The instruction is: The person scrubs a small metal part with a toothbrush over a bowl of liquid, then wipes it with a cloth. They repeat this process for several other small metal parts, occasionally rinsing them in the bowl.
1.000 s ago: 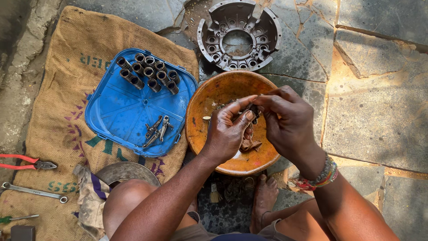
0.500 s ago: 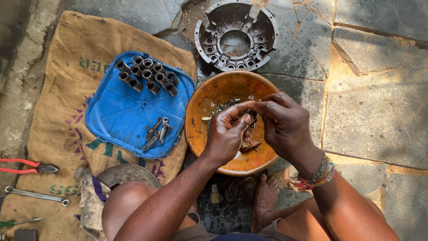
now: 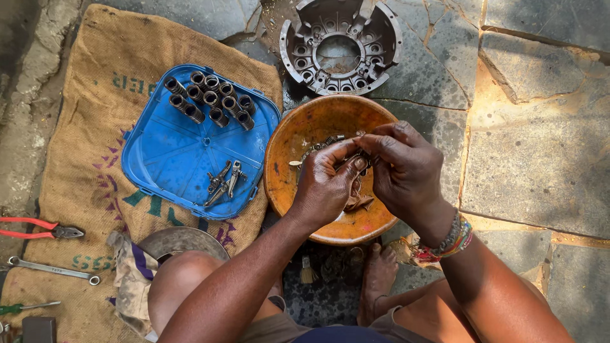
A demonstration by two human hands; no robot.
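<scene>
Head view: left hand and right hand meet over orange bowl, fingertips of both pinched on small metal part, mostly hidden between them. Bowl on stone floor, more small parts inside. Left of bowl, blue tray on burlap sack holds springs and small levers. Round metal housing above bowl. Red pliers, wrench at sack's left edge.

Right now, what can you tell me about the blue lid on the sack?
The blue lid is plastic, squarish with rounded corners, lying hollow side up with faint ribs fanning across it. Dark metal springs stand grouped at its far edge; a few small metal levers lie near its front. It rests flat on the sack, beside the orange bowl. Neither hand touches it.
</scene>
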